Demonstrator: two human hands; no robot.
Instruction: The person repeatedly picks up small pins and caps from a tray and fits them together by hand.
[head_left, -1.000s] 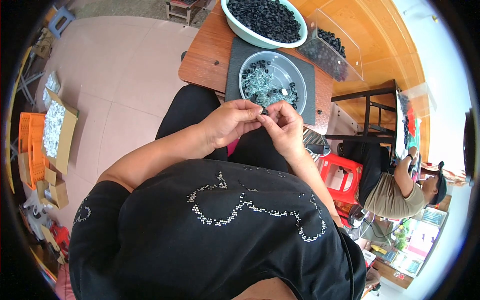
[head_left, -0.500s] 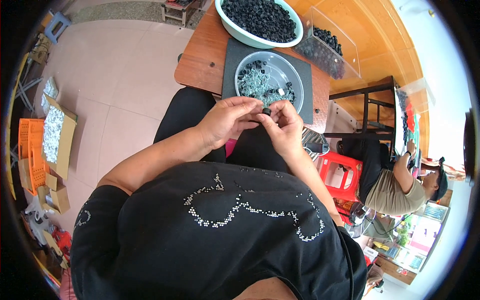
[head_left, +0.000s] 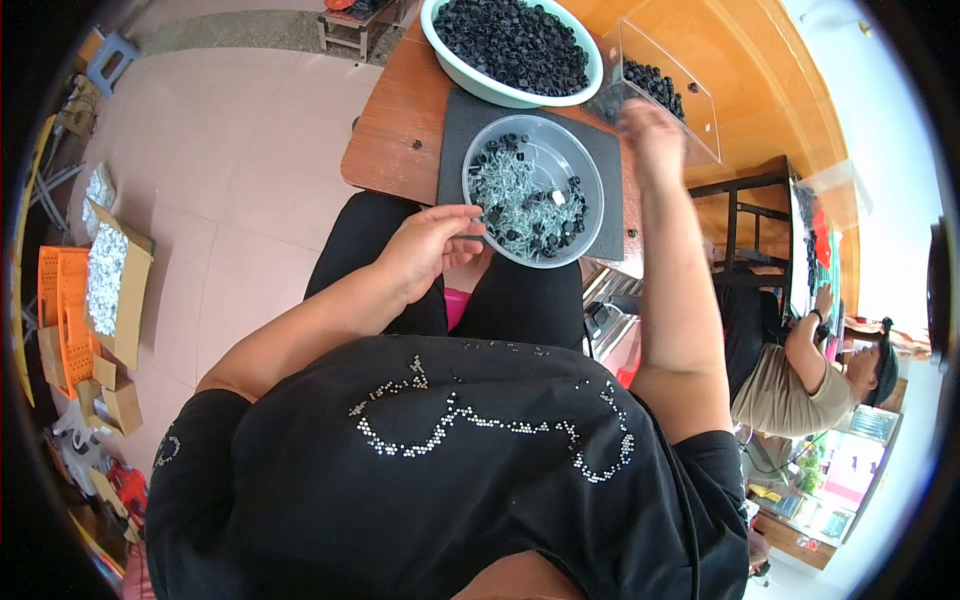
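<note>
My left hand [head_left: 428, 252] is beside the left rim of a clear round bowl [head_left: 585, 238], its fingers loosely stretched and apart, with nothing visible in them. In the bowl lie a heap of silvery screws [head_left: 510, 195] and several small black knob-like caps [head_left: 572, 225], plus a small white piece [head_left: 558, 198]. Farther off to the right, my right hand [head_left: 655, 140] reaches to the near side of a clear plastic box [head_left: 708, 135]. Motion smears its fingers, so whether they hold anything is hidden. Black round parts [head_left: 650, 82] lie inside that box.
A pale green basin [head_left: 470, 85] full of black caps stands at the back of the wooden table [head_left: 385, 130]. Under the bowl is a dark mat [head_left: 455, 130]. A person [head_left: 800, 380] sits at the right by a black-framed table. Cartons [head_left: 135, 290] and orange crates [head_left: 65, 300] stand left.
My right hand has left the black cap held between both hands and moved away right to the clear box. My left hand has shifted slightly left and down; that cap no longer shows.
</note>
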